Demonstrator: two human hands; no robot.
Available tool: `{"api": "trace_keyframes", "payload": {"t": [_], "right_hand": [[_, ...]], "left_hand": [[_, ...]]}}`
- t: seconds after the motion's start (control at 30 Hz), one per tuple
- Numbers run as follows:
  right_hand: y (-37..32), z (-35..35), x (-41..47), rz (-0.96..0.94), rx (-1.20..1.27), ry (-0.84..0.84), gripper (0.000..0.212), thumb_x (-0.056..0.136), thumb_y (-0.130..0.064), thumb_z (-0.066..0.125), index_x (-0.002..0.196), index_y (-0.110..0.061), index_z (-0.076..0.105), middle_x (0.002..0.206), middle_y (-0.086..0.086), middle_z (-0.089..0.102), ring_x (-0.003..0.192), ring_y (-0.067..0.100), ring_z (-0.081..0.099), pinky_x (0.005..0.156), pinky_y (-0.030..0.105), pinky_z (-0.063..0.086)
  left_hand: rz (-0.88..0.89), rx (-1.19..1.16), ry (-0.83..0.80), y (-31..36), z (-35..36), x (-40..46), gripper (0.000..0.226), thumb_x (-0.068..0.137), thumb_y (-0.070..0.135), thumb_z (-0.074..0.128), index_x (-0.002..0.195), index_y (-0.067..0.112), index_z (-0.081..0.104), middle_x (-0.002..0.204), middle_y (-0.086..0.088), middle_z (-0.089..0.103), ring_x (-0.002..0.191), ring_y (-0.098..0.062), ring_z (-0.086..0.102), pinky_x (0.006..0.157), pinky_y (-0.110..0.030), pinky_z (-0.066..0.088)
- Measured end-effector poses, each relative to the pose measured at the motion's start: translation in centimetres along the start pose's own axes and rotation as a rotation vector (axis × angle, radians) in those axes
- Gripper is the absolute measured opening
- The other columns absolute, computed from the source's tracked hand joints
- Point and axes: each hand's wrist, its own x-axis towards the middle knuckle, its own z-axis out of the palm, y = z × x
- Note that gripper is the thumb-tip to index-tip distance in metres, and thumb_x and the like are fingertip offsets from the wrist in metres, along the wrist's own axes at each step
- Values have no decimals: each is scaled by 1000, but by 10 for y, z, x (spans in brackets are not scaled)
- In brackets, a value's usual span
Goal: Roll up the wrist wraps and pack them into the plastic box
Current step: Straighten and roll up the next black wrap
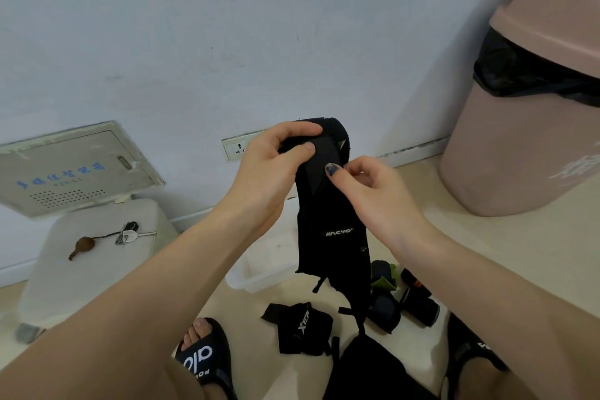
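I hold a long black wrist wrap (331, 224) up in front of me; it hangs down with white lettering showing. My left hand (276, 166) grips its folded top end between thumb and fingers. My right hand (367, 185) pinches the wrap's right edge just below the top. Below the wrap sits the clear plastic box (259, 269) on the floor, partly hidden by my arm. Another black wrap (302, 328) lies loose on the floor, and several rolled wraps (399, 299) lie to its right.
A white stool (94, 256) at left carries keys (130, 234) and a small brown object (82, 245). A pink bin (532, 114) with a black liner stands at right. A wall socket (235, 148) is behind my hands. My sandalled feet (204, 354) are at the bottom.
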Motion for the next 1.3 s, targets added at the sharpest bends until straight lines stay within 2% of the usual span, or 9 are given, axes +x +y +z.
{"api": "trace_keyframes", "payload": {"t": [0.27,0.43,0.53,0.7,0.87,0.93,1.1,1.23,1.3], "right_hand": [[-1,-5,-3,-59,-46,-59,30,101,-36,64,89,-8,63,88,18,70,75,16,61,74,33,48],[2,-4,-2,-58,-70,-99,28,103,-32,61,88,-9,63,75,0,61,71,11,54,71,29,43],[2,-5,0,-37,-94,-79,24,103,-34,60,90,-15,66,80,-2,67,76,10,60,76,30,47],[-1,-5,-3,-6,-189,-33,23,101,-44,59,104,-21,60,91,-9,66,81,3,60,65,22,41],[-2,-3,-6,-102,-150,24,52,92,-54,66,134,-29,47,127,-10,56,116,5,57,88,24,47],[-3,-2,-5,-135,-115,-4,44,91,-51,68,128,-31,54,125,-13,61,115,0,59,88,21,47],[-5,-3,-3,-70,64,-80,12,97,-29,69,103,-19,67,95,2,78,93,21,76,93,52,59],[-6,-1,-7,-63,124,-119,11,102,-22,63,105,-13,68,100,12,77,96,29,75,93,52,59],[-4,2,-9,-45,164,-126,12,104,-20,61,107,-11,68,100,11,78,94,26,77,90,45,62]], "left_hand": [[-3,5,-17,2,0,-2,31,99,-6,54,103,18,74,103,-4,73,102,-23,72,96,-44,59],[-8,-11,17,1,-1,-1,29,98,-5,56,102,18,75,102,-4,73,104,-23,70,98,-41,58],[-19,-21,18,2,0,0,29,98,-5,56,102,17,75,104,-7,73,97,-19,71,94,-43,59],[-31,-48,17,5,0,1,28,98,-5,54,102,15,74,107,-11,72,96,-21,70,96,-48,57],[-32,-53,5,7,3,0,28,98,-5,54,102,14,74,104,-10,73,95,-22,70,94,-47,58],[-35,-39,2,7,3,0,27,97,-5,55,102,14,74,104,-11,72,95,-23,70,95,-51,57],[-28,-25,40,8,1,0,21,89,6,65,102,18,75,103,-9,72,96,-27,68,99,-63,50],[-6,-40,60,4,2,0,20,97,7,62,111,19,72,109,-4,71,111,-28,69,98,-47,58],[3,-26,49,-1,7,-4,19,99,14,62,113,24,70,111,1,70,107,-20,69,93,-37,59]]}}
